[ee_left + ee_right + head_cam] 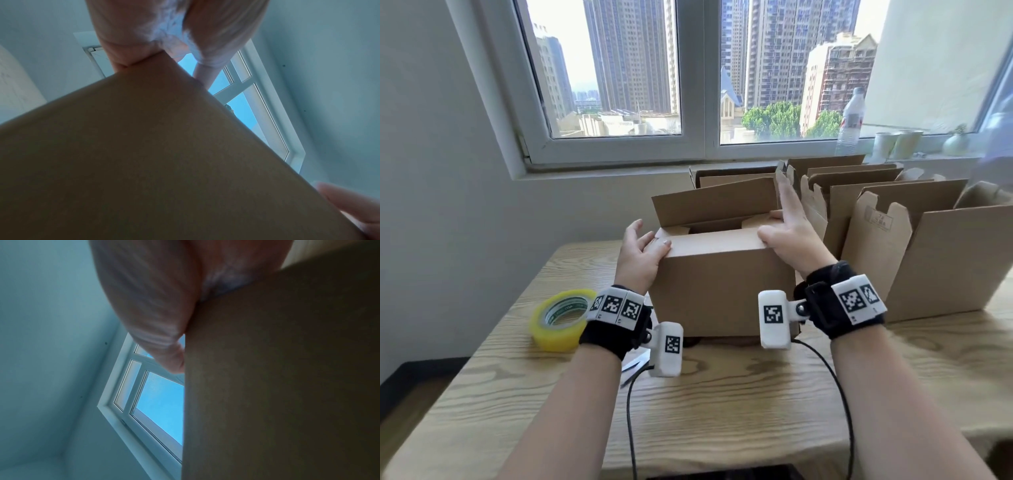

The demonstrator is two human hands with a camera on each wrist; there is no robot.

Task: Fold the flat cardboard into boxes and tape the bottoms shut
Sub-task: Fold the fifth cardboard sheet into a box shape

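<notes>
Tabletop [722,394] carries box [719,291]; both hands' straight fingers [789,202] press its flaps

Bare forearms, no sleeves. Left hand [640,255] and right hand [791,236] bare, no rings seen. Black fabric wrist strap [616,330] on left, matching black strap [825,305] on right. Each carries white blocks printed with black-and-white square markers. White camera pod [667,347] hangs off left strap, second pod [774,318] off right on small bracket. Thin black cable [839,387] trails from each pod.
</notes>
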